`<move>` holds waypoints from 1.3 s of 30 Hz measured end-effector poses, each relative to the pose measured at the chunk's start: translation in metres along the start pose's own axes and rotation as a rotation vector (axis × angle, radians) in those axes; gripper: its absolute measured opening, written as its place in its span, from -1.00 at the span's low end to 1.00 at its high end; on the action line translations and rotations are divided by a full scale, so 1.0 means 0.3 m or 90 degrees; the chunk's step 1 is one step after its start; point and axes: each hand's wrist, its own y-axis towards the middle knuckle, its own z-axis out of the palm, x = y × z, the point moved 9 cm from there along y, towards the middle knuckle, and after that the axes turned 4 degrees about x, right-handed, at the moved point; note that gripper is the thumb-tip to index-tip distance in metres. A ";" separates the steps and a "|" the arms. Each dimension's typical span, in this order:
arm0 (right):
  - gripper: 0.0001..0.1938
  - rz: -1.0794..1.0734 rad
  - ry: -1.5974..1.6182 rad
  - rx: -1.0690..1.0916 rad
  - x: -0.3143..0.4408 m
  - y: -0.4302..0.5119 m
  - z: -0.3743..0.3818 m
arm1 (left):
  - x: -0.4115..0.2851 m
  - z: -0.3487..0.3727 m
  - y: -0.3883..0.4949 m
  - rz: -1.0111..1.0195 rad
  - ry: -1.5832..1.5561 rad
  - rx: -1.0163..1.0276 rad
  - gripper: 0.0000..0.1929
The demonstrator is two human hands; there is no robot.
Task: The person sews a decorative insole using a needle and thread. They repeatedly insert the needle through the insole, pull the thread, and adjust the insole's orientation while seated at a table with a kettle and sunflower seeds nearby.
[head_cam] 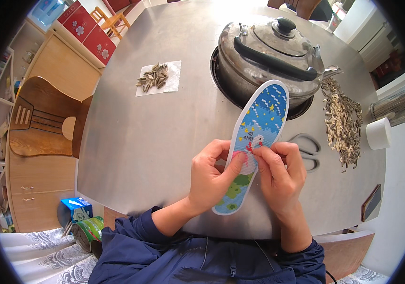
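Observation:
A shoe insole (239,184) with a cross-stitch pattern, blue with a white bird, green patches and a white edge, is held tilted above the table. My left hand (213,174) grips its left edge, the thumb lying on the patterned face. My right hand (282,174) is at the right edge, thumb and forefinger pinched together over the pattern beside the bird; whether a needle is between them is too small to tell. Grey-handled scissors (307,151) lie on the table behind my right hand, partly hidden by it.
On the metal table (124,142), a large steel kettle (266,67) stands behind the insole. Sunflower seeds (342,127) are heaped at the right, near a white roll (378,133) and a phone (371,203). More seeds lie on a paper napkin (174,76). A wooden chair (46,117) stands left.

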 end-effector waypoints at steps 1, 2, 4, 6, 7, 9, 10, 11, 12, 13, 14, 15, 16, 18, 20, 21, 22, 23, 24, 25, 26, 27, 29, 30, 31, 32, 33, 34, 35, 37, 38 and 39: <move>-0.74 -0.007 -0.011 0.004 0.004 0.000 0.002 | 0.001 -0.001 -0.001 -0.004 0.001 -0.002 -0.79; -0.74 -0.009 -0.012 0.003 0.005 0.000 0.003 | 0.000 -0.001 -0.002 0.000 0.008 -0.005 -0.79; -0.74 -0.016 -0.017 0.006 0.009 0.001 0.004 | 0.001 -0.003 -0.002 -0.003 0.011 -0.012 -0.80; -0.74 -0.019 -0.019 0.014 0.011 0.003 0.004 | -0.002 -0.002 -0.001 0.006 0.029 -0.012 -0.80; -0.74 -0.029 -0.030 0.018 0.016 0.003 0.005 | -0.004 -0.003 0.000 0.011 0.032 -0.013 -0.80; -0.73 -0.029 -0.031 0.028 0.017 0.003 0.006 | -0.014 -0.002 0.002 0.029 0.068 -0.011 -0.80; -0.73 -0.041 -0.046 0.031 0.022 0.003 0.007 | -0.019 -0.001 0.003 0.034 0.082 -0.007 -0.80; -0.73 -0.047 -0.054 0.033 0.025 0.003 0.007 | -0.028 0.000 0.003 0.050 0.103 -0.007 -0.79; -0.72 -0.054 -0.062 0.035 0.028 0.004 0.008 | -0.036 0.001 0.002 0.062 0.122 -0.005 -0.79; -0.72 -0.060 -0.067 0.042 0.031 0.004 0.010 | -0.044 0.004 0.001 0.072 0.144 -0.004 -0.78; -0.72 -0.065 -0.072 0.048 0.034 0.004 0.012 | -0.047 0.003 -0.001 0.074 0.150 -0.009 -0.77; -0.72 -0.070 -0.078 0.054 0.037 0.005 0.014 | -0.050 0.003 -0.004 0.074 0.158 -0.016 -0.76; -0.72 -0.076 -0.090 0.061 0.040 0.004 0.016 | -0.052 0.003 -0.006 0.076 0.164 -0.022 -0.74; -0.72 -0.088 -0.114 0.074 0.048 0.002 0.021 | -0.069 0.009 -0.009 0.109 0.232 -0.028 -0.72; -0.73 -0.092 -0.135 0.082 0.052 -0.001 0.027 | -0.087 0.021 -0.010 0.152 0.291 -0.021 -0.69; -0.73 -0.094 -0.145 0.086 0.053 -0.004 0.030 | -0.096 0.030 -0.012 0.177 0.317 -0.011 -0.68; -0.77 -0.070 -0.104 0.086 0.042 -0.005 0.029 | -0.105 0.041 -0.015 0.203 0.344 0.000 -0.67; -0.80 -0.045 -0.064 0.084 0.030 -0.007 0.028 | -0.106 0.046 -0.018 0.208 0.333 0.008 -0.67; -0.84 -0.011 -0.020 0.088 0.014 -0.009 0.030 | -0.109 0.052 -0.023 0.214 0.322 0.016 -0.68; -0.86 0.048 0.062 0.084 -0.013 -0.012 0.031 | -0.113 0.057 -0.026 0.220 0.310 0.024 -0.69; -0.88 0.115 0.148 0.085 -0.044 -0.019 0.038 | -0.099 0.056 -0.021 0.187 0.261 0.034 -0.70; -0.90 0.181 0.251 0.073 -0.074 -0.027 0.044 | -0.086 0.054 -0.018 0.154 0.213 0.044 -0.71; -0.91 0.226 0.407 -0.007 -0.107 -0.031 0.028 | -0.060 0.042 -0.009 0.087 0.115 0.053 -0.71; -0.92 0.238 0.494 -0.050 -0.124 -0.031 0.021 | -0.047 0.031 -0.004 0.053 0.065 0.052 -0.71; -0.90 0.288 0.531 -0.115 -0.162 -0.042 0.005 | -0.033 0.022 0.001 0.023 0.012 0.051 -0.70; -0.88 0.331 0.570 -0.176 -0.197 -0.055 -0.009 | -0.028 0.016 0.006 0.015 -0.030 0.052 -0.69; -0.85 0.378 0.617 -0.240 -0.231 -0.075 -0.018 | -0.023 0.010 0.011 0.009 -0.073 0.054 -0.68; -0.81 0.433 0.622 -0.193 -0.252 -0.079 0.006 | -0.019 0.006 0.014 0.007 -0.119 0.054 -0.67; -0.78 0.481 0.686 -0.113 -0.251 -0.088 0.057 | -0.013 0.018 0.014 -0.001 -0.154 0.079 -0.66; -0.72 0.594 0.812 0.017 -0.239 -0.130 0.145 | -0.003 0.047 0.011 -0.013 -0.230 0.129 -0.64; -0.66 0.670 0.847 0.083 -0.235 -0.161 0.191 | 0.002 0.055 0.008 -0.020 -0.245 0.138 -0.65; -0.65 0.622 0.876 0.095 -0.219 -0.153 0.192 | 0.007 0.061 0.004 -0.028 -0.260 0.145 -0.65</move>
